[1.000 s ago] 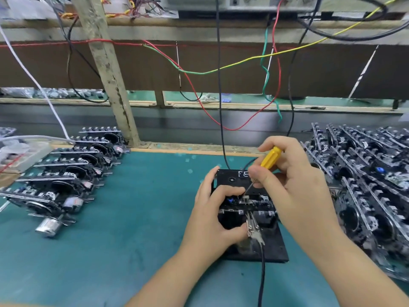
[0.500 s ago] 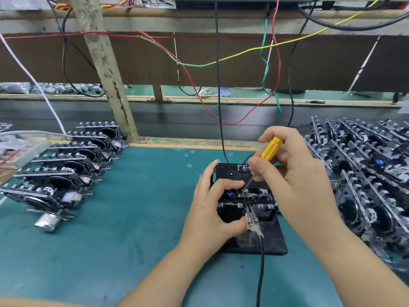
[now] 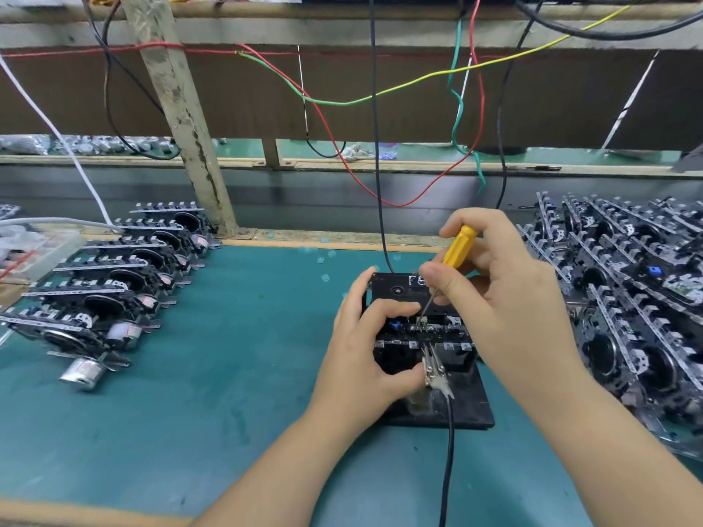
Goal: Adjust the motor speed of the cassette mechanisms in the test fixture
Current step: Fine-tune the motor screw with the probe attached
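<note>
Two hands work at the test fixture [image 3: 452, 408] mid-desk: left hand [image 3: 365, 355] grips the cassette mechanism [image 3: 418, 332] seated there, right hand [image 3: 494, 298] pinches the yellow screwdriver [image 3: 458, 247]. Best turn gently, tip kept seated.

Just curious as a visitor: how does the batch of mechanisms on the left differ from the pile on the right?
The left batch stands in one neat overlapping row; the right pile is denser, several rows deep. Silver motor cans show plainly on the left batch, not on the right pile. Both sit untouched on the green mat.
</note>
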A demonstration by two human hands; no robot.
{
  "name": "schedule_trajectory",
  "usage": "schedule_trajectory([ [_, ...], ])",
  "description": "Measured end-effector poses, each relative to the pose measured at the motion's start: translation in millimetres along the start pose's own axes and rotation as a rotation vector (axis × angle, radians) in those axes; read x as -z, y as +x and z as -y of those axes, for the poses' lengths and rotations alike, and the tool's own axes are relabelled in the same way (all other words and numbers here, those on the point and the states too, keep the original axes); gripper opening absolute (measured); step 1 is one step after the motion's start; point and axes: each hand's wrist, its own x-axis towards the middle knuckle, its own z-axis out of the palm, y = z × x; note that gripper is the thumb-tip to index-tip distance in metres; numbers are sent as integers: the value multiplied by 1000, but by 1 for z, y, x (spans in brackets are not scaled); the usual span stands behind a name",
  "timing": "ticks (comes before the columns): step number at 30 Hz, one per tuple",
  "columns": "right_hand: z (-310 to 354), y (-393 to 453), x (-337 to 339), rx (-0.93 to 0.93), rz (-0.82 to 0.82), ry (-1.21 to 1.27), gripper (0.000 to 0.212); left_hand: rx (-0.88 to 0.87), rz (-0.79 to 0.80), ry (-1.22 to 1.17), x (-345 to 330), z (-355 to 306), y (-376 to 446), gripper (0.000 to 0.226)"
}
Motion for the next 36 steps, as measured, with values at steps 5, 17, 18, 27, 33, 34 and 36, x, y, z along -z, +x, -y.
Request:
schedule_trajectory([
  [5, 1, 1, 1, 10, -39, 5, 23, 2, 3, -9, 0, 1, 0, 59],
  [17, -2, 7, 3, 32, 75, 11, 26, 4, -2, -6, 0, -1, 0, 62],
  [18, -2, 8, 3, 36, 94, 16, 28, 4, -1, -3, 0, -1, 0, 62],
  [27, -5, 12, -3, 58, 71, -10, 31, -1, -6, 4, 0, -2, 1, 57],
  [33, -3, 20, 5, 8, 154, 67, 26, 2, -5, -5, 0, -1, 1, 57],
  [34, -2, 22, 6, 3, 155, 86, 25, 5, -4, -6, 0, -1, 1, 57],
  [36, -1, 23, 7, -4, 137, 95, 20, 11, -3, -6, 0, -1, 1, 57],
])
